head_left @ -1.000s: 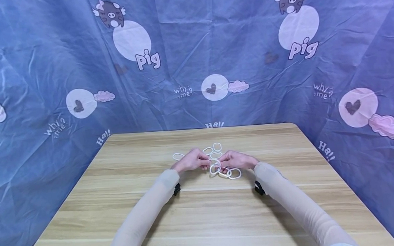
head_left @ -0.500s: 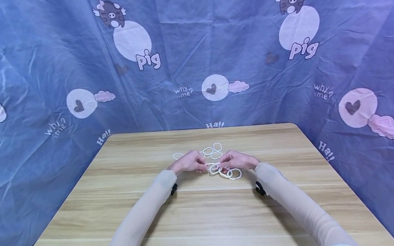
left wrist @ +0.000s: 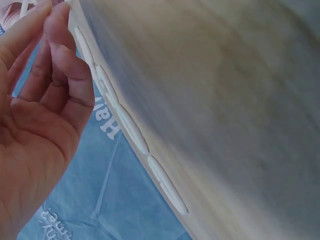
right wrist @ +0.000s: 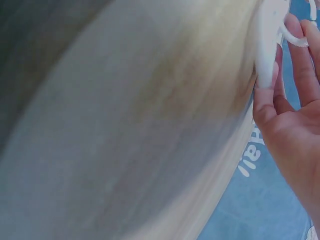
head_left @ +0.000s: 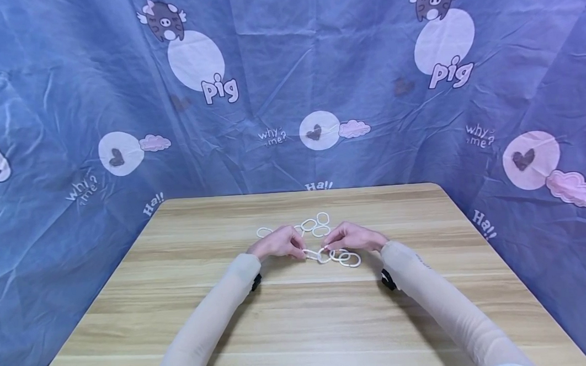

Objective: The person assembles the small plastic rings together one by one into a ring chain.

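My left hand [head_left: 280, 242] pinches the left end of a white plastic chain link [head_left: 310, 254] between thumb and fingers. That link is joined to a second white link [head_left: 324, 257], whose upper part my right hand [head_left: 351, 237] pinches. Two more white links, a middle one [head_left: 337, 256] and an end one [head_left: 350, 260], trail to the right in the same chain, beneath the right hand. In the right wrist view, a white link [right wrist: 265, 47] lies against the fingers, large and blurred. The left fingertips sit at the top edge of the left wrist view, so their grip is mostly cut off there.
Loose white links lie behind the hands: one at far left [head_left: 264, 232], others in a group [head_left: 309, 224], one partly hidden by the left hand. The wooden table [head_left: 300, 326] ends at a blue printed curtain [head_left: 267, 68].
My left hand has shifted slightly left and nearer to me, drawing its link left and lower. The chain is more spread out sideways. The right hand has barely moved.
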`<act>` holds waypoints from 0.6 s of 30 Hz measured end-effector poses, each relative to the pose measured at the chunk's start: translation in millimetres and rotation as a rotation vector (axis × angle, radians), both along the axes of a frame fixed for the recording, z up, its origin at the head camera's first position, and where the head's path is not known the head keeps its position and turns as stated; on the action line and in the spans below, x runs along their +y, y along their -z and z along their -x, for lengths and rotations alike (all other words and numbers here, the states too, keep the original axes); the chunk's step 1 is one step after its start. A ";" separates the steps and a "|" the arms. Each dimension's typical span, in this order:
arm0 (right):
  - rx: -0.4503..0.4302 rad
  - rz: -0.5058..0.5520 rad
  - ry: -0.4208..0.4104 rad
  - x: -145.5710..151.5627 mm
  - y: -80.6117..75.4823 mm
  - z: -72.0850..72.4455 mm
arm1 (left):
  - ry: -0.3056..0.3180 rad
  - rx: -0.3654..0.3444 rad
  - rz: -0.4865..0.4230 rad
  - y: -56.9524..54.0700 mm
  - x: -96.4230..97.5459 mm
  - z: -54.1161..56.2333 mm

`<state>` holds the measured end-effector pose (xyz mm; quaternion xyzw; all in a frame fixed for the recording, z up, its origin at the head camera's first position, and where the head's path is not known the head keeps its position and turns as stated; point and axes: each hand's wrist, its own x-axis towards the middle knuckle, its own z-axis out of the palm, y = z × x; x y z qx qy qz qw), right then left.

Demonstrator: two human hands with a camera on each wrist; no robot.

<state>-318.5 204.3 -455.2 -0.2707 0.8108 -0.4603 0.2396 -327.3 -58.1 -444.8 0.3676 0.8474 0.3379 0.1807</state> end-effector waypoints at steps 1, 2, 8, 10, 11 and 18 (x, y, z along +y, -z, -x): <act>-0.004 0.000 -0.002 -0.9 0.1 -0.3 | -0.001 -0.008 0.001 0.2 -0.1 -0.1; -0.012 -0.002 0.001 -2.1 0.0 -0.7 | -0.002 -0.020 -0.002 0.4 -0.3 -0.1; 0.017 -0.022 0.030 -12.3 -2.0 -3.4 | -0.019 -0.079 -0.026 1.0 -1.6 0.2; 0.039 -0.041 0.032 -17.8 -2.1 -3.3 | -0.016 -0.075 -0.027 1.5 -2.1 0.8; 0.048 -0.046 0.030 -21.1 -2.2 -3.3 | -0.015 -0.072 -0.025 1.6 -2.5 1.2; 0.084 -0.043 0.007 -39.1 -0.8 -0.9 | -0.025 -0.084 -0.021 2.4 -4.2 3.7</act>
